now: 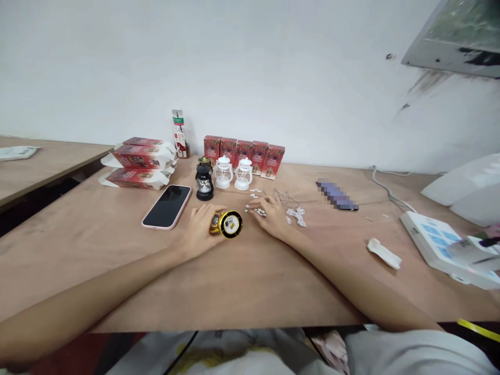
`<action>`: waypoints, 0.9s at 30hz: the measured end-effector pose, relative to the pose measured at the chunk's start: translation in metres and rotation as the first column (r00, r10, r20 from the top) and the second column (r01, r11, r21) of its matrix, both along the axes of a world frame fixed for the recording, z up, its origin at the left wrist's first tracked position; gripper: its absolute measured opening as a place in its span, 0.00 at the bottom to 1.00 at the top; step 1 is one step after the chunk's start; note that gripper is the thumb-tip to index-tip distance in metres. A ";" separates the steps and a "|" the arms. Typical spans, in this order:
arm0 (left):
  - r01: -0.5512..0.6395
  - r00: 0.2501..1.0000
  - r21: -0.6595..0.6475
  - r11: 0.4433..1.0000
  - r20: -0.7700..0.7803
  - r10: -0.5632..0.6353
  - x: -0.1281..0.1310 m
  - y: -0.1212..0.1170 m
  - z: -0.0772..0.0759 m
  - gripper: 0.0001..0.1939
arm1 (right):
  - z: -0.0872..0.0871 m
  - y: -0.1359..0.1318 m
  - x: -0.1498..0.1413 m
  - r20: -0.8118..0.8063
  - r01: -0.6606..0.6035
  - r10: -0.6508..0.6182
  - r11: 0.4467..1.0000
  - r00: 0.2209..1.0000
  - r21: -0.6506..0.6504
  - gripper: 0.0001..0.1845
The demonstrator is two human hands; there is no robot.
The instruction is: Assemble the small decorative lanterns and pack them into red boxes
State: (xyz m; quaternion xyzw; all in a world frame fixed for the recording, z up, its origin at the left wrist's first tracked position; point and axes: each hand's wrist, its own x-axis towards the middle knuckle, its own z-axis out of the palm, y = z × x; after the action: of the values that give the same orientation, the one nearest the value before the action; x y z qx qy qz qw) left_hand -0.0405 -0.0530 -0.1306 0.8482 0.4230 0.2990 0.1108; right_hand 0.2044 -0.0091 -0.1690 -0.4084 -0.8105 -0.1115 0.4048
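My left hand (200,227) is wrapped round a small gold lantern (227,224) that lies on its side on the wooden table (242,281), its round base facing me. My right hand (271,215) rests palm down just right of it, fingertips pinched on tiny button cells (258,211) scattered on the table. Behind stand a black lantern (204,180) and two white lanterns (223,172) (243,174). Small white plastic tabs (296,215) lie right of my right hand.
A phone (167,207) lies face up at the left, with flat red cartons (139,162) stacked behind it. Red boxes (244,151) line the wall beside a bottle (179,134). A white device (441,245), a cable and a white scrap (384,253) are on the right.
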 end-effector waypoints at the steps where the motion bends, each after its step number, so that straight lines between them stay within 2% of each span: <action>1: -0.001 1.000 0.003 1.000 -0.004 0.001 0.000 0.000 0.000 0.23 | -0.001 -0.001 -0.002 0.042 -0.004 0.004 1.000 0.999 -0.012 0.08; 5: -0.003 1.000 0.013 1.000 -0.024 0.003 0.001 0.000 0.000 0.23 | -0.002 -0.001 -0.008 0.130 -0.010 0.017 0.998 0.991 -0.057 0.09; 12: 0.009 1.000 0.034 0.999 -0.029 -0.008 0.001 0.000 -0.001 0.23 | -0.001 -0.003 -0.008 0.080 -0.025 0.030 0.998 0.996 -0.064 0.08; 15: 0.000 0.999 0.035 0.999 -0.033 0.001 0.001 0.000 -0.002 0.23 | 0.008 -0.017 -0.015 -0.098 -0.073 0.080 0.995 0.992 0.069 0.03; 18: 0.001 0.999 0.036 0.999 -0.037 0.000 0.000 0.001 -0.002 0.23 | 0.019 -0.038 -0.027 -0.352 -0.023 0.087 0.983 0.932 0.183 0.02; 20: 0.007 0.999 0.038 0.999 -0.046 -0.006 0.001 0.000 -0.002 0.23 | 0.023 -0.052 -0.037 -0.435 -0.030 0.121 0.977 0.892 0.210 0.03; 24: 0.033 0.996 0.051 0.998 -0.084 -0.029 0.002 -0.002 0.000 0.21 | 0.023 -0.065 -0.047 -0.373 -0.196 0.291 0.942 0.881 0.273 0.06; 27: 0.054 0.993 0.070 0.996 -0.104 -0.046 0.003 -0.003 0.001 0.20 | 0.020 -0.064 -0.047 -0.257 -0.217 0.302 0.926 0.918 0.310 0.07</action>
State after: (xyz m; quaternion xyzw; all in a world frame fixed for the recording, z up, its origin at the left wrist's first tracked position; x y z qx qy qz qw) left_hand -0.0375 -0.0561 -0.1300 0.8763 0.3955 0.2673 0.0654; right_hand 0.1579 -0.0727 -0.1494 -0.2480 -0.7634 -0.1046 0.5872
